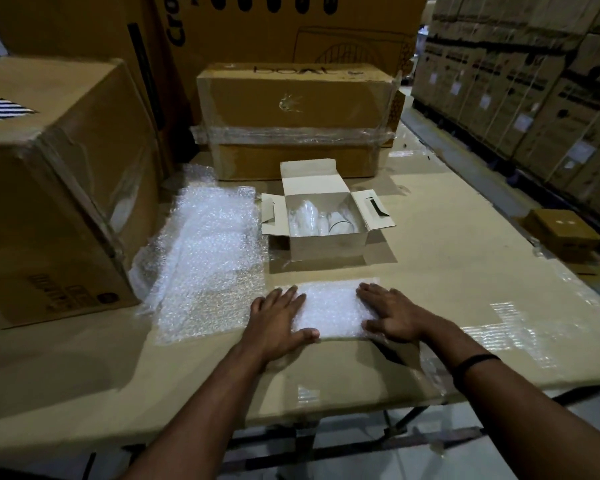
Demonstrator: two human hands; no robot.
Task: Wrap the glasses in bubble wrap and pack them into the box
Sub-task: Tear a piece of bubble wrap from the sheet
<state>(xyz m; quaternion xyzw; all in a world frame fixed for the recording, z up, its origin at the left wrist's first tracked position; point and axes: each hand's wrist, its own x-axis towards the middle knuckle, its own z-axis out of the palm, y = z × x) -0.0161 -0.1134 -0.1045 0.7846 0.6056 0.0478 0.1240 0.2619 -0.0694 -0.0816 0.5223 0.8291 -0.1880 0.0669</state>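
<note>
A small white box (328, 216) stands open in the middle of the worktop (465, 271), flaps spread. Inside it are clear glasses (321, 220), seemingly two or three; the glare makes the count unsure. Near of the box lies a bubble wrap sheet (333, 308). The left hand (279, 322) and right hand (392, 315) press flat on it, fingers spread, gripping nothing. More bubble wrap (205, 254) is piled to the left.
</note>
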